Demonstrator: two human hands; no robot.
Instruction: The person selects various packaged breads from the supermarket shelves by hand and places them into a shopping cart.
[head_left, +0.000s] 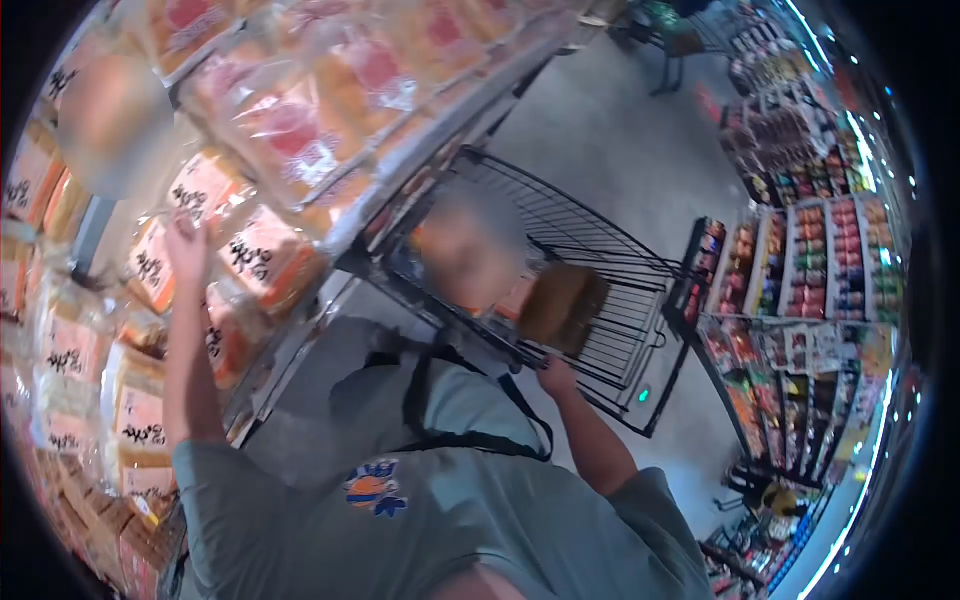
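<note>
Left hand (188, 238) is on the clear plastic-wrapped food pack with a pink label and black lettering (208, 182); can't tell if fingers grip it or only touch. Pack is on the display shelf with the white front edge (372, 200), among similar packs; not lifted clear, not in the cart. Right hand (557, 377) grasps near edge of the black wire shopping cart (632, 335). Brown boxy item (563, 308) already in there; rest of load blurred.

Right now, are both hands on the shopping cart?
No, only the right hand is at the cart; the left hand is among wrapped packages.
</note>
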